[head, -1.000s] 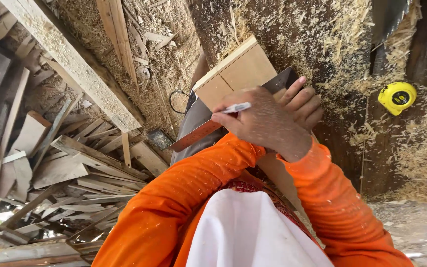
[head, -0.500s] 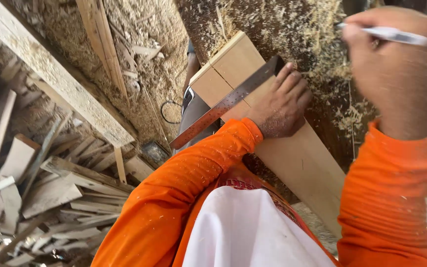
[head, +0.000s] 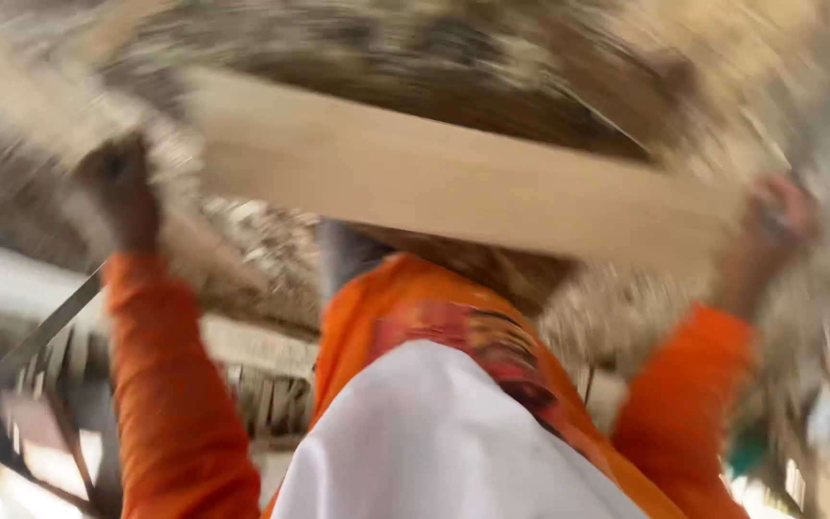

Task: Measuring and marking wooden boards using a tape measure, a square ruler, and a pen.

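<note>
The whole view is smeared by motion blur, so only the larger shapes read clearly. A long pale wooden board (head: 453, 183) stretches across the upper middle of the frame, running from upper left down to the right, its far ends meeting the two hands.

The left hand (head: 122, 192) is raised at the board's left end, at the top of an upright orange sleeve (head: 160, 384). It sits against the lower corner of the board and looks curled, but the blur hides the fingers, so whether it is closed on the wood or only touching it cannot be told. A thin grey metal ruler (head: 26, 351) slants down to the lower left below that arm; its upper end disappears behind the sleeve, and it is not clear whether the hand has hold of it.

The right hand (head: 775, 216) is at the board's right end, level with its lower edge, above the other orange sleeve (head: 684, 384). It appears bunched rather than spread, with something small and dark in it that is too blurred to name. Its contact with the board is likely, but the grip itself cannot be made out.

Behind the board lies a brown surface strewn with sawdust and shavings (head: 492, 58). A white cloth (head: 434, 442) over the orange shirt fills the bottom centre.
</note>
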